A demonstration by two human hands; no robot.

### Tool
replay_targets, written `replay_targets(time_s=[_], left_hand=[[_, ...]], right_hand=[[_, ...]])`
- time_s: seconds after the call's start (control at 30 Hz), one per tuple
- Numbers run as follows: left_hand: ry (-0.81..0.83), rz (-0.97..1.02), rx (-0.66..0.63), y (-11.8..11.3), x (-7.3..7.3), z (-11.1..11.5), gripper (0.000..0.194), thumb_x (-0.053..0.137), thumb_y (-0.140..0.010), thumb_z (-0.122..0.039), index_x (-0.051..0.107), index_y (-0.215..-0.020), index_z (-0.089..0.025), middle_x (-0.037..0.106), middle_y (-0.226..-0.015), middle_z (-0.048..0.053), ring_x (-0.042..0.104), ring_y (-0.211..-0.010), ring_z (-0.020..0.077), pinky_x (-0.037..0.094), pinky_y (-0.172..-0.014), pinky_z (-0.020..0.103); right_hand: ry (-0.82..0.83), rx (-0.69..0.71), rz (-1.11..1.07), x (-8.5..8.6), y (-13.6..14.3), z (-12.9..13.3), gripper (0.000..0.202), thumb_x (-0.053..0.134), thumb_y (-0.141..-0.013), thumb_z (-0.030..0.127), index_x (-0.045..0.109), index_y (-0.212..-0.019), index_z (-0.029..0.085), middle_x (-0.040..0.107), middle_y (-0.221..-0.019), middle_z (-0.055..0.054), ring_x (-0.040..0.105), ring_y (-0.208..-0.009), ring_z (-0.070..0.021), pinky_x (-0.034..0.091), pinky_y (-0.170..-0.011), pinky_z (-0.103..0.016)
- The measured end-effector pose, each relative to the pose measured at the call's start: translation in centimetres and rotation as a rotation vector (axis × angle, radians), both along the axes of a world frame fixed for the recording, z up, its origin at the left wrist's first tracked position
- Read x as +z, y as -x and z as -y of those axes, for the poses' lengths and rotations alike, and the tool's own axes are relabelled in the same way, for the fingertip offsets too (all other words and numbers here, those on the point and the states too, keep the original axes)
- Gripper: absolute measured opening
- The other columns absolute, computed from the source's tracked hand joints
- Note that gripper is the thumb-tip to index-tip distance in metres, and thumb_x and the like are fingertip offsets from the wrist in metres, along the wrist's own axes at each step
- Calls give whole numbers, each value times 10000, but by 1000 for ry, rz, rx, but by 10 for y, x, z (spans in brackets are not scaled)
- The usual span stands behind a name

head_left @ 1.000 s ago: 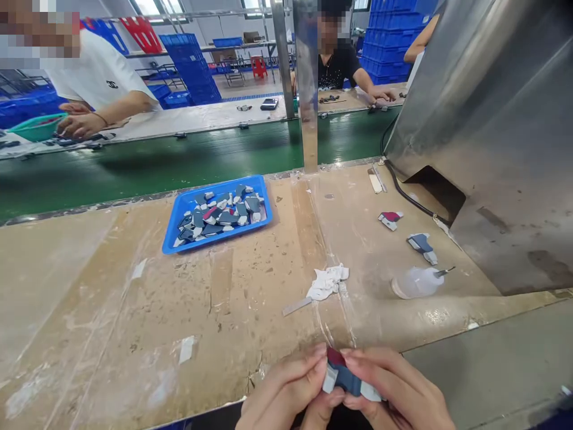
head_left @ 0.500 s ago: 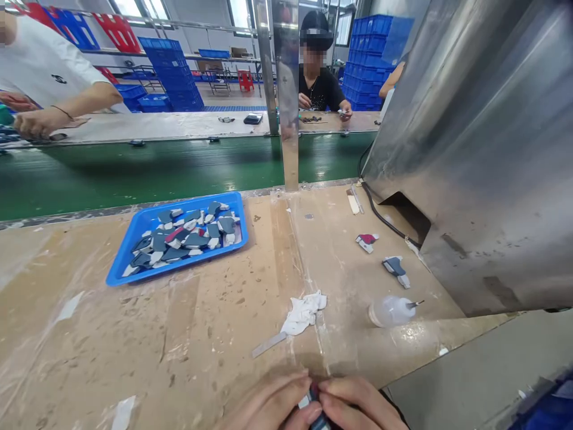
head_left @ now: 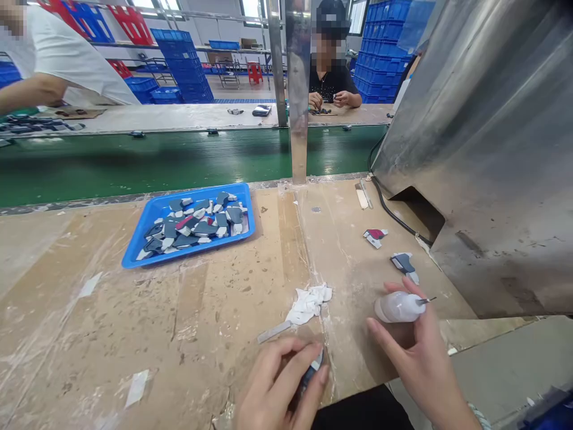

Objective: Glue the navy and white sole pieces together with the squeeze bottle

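My left hand (head_left: 284, 382), near the bottom edge, pinches a small dark grey and white part (head_left: 313, 369), mostly covered by the fingers. At the right, my right hand (head_left: 414, 340) has its thumb and fingers spread around a translucent white bottle (head_left: 398, 307) with a thin metal tip; the fingers are apart. A crumpled white cloth (head_left: 308, 303) lies ahead of my left hand, touching a flat metal strip (head_left: 274, 332). Beyond the bottle are a grey and white part (head_left: 404, 264) and a red and white part (head_left: 375, 237).
A blue tray (head_left: 129, 257) holds several grey and white parts. Behind it runs a green conveyor belt (head_left: 179, 161). A metal post (head_left: 298, 143) rises mid-table. At right stand a large metal housing (head_left: 483, 179) and a black cable (head_left: 394, 220). Two people work across the belt.
My right hand has left the part and moved right to the bottle. My left hand keeps the part. The view has shifted slightly; the person at far left has moved left.
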State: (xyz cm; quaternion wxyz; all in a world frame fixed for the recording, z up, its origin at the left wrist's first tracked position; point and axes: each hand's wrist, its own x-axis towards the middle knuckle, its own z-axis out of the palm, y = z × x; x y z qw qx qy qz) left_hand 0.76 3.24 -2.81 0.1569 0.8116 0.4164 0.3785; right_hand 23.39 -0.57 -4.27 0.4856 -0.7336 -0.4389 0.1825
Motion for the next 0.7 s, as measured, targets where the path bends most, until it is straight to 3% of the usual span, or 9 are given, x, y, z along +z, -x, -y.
replay_targets(time_s=[0.13, 0.27, 0.33, 0.43, 0.57, 0.7], left_hand=[[-49, 18, 73, -3, -2, 3, 243, 563, -1014, -228, 649, -1241, -210, 733, -1032, 64, 714, -934, 162, 577, -800, 223], [-99, 20, 111, -5, -2, 2, 128, 602, -990, -167, 638, -1109, -198, 761, -1016, 44, 733, -913, 149, 568, -835, 222], [-121, 22, 92, -5, -3, 1, 92, 598, -981, -125, 638, -1033, -189, 764, -1006, 47, 735, -950, 158, 571, -852, 229], [-132, -1, 71, -5, -5, 1, 136, 591, -972, -79, 669, -1043, -166, 764, -1045, 65, 725, -1023, 176, 573, -895, 252], [-191, 29, 107, -3, -11, 1, 157, 658, -942, -92, 706, -1069, -170, 780, -1032, 54, 741, -1013, 183, 598, -913, 265], [-179, 98, 74, -1, -14, 1, 148, 626, -958, -112, 724, -1026, -198, 782, -964, 37, 753, -982, 183, 629, -870, 272]], right_hand=[[-53, 84, 43, -11, -7, 0, 609, 694, -895, 409, 403, -1405, 245, 711, -1247, -105, 657, -1174, -269, 520, -971, -405], [-113, -13, -313, -9, 6, 11, 515, 803, -810, 343, 419, -1149, 289, 754, -1179, -92, 721, -1067, -217, 573, -845, -276], [-130, -37, -508, -1, 17, 17, 509, 814, -809, 355, 439, -1147, 298, 772, -1082, -61, 736, -979, -189, 572, -796, -234], [-230, 57, -658, 5, 25, 21, 424, 735, -885, 424, 506, -1226, 319, 753, -924, -19, 711, -775, -149, 575, -726, -224], [-299, 283, -511, -4, 11, 16, 391, 674, -931, 310, 547, -1299, 348, 748, -929, -36, 665, -649, -136, 599, -674, -255], [-264, 343, -404, -14, 2, 12, 386, 667, -923, 284, 590, -1298, 333, 740, -880, -41, 651, -615, -134, 601, -658, -239]])
